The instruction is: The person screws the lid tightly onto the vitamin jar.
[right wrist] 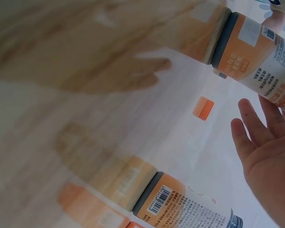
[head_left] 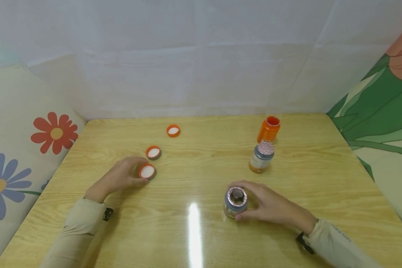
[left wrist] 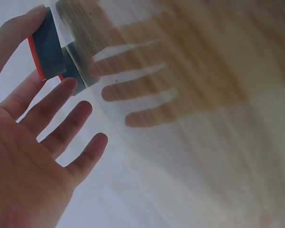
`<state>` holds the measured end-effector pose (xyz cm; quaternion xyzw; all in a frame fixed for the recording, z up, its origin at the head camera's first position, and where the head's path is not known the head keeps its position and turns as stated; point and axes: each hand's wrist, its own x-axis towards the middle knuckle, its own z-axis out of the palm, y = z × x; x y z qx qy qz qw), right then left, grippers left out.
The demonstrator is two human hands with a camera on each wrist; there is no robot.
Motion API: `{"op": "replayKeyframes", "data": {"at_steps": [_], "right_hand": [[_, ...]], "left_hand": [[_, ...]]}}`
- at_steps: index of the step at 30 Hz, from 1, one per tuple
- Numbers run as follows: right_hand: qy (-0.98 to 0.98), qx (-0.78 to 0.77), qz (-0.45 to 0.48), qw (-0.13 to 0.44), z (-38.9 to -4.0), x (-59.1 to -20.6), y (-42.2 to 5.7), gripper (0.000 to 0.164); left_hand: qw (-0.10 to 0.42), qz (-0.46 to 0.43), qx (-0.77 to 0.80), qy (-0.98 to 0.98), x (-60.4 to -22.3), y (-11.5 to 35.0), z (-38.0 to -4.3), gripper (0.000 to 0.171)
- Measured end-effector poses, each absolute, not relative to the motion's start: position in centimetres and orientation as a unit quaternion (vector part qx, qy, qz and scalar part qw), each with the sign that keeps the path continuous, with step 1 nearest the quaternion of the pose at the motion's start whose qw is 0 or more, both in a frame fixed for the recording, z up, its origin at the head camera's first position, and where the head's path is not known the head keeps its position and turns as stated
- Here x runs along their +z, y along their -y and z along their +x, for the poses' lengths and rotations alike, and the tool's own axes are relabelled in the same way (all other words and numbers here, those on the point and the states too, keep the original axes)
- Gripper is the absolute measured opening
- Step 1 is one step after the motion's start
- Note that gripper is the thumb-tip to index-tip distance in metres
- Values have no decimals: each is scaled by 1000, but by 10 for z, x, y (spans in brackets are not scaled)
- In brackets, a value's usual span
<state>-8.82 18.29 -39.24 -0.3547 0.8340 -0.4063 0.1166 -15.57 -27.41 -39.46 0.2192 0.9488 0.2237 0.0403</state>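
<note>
Your left hand (head_left: 125, 175) is part closed, thumb and forefinger pinching a grey-sided cap (head_left: 147, 171) by its edge while the other fingers spread loosely, as the left wrist view shows. The cap sits on the left of the worktop (head_left: 201, 156) with its orange rim and white lining facing up; you cannot tell whether it is touching the wood. Just behind it lies a second grey-sided cap (head_left: 153, 153), also lining up, and farther back, a little to the right, an orange cap (head_left: 173, 130) lying the same way.

Your right hand (head_left: 271, 206) is curved about a grey-topped jar (head_left: 233, 208), thumb on the near side and forefinger round the far side. The jar is upright, right of the middle, with a dark opening ringed by a shiny torn-looking edge. In the right wrist view its label is orange and white, and two of your fingers stand free of it.

Behind your right hand stands a foil-covered jar (head_left: 259, 163) with a similar label, and just behind that an orange jar (head_left: 267, 132) with its mouth uncovered. A white cloth (head_left: 197, 74) hangs at the back.
</note>
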Motion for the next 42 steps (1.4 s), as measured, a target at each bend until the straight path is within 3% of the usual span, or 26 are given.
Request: {"op": "replayKeyframes", "data": {"at_steps": [24, 42], "right_hand": [[-844, -394, -344, 114, -87, -393, -183, 74], [-841, -399, -332, 151, -88, -394, -180, 70]], "left_hand": [[35, 205, 259, -943, -395, 269, -156, 58], [-72, 270, 252, -927, -398, 263, -155, 56]]}}
